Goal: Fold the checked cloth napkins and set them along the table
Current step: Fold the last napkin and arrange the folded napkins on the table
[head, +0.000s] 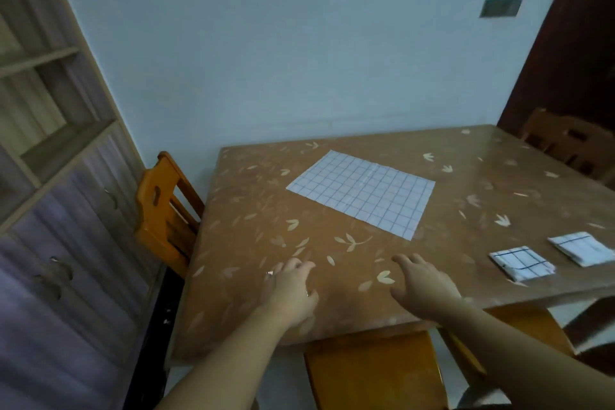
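Two folded napkins (pixel 521 263) (pixel 583 248) lie right of the flat napkin (pixel 362 191). Our left hand (pixel 290 286) and right hand (pixel 422 286) hover empty, fingers loosely spread, near it. Next we reach and fold it.

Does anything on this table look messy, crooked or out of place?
Nothing is spilled or damaged. One checked napkin lies flat and unfolded mid-table, at an angle to the table edges, while two folded napkins sit near the right edge.
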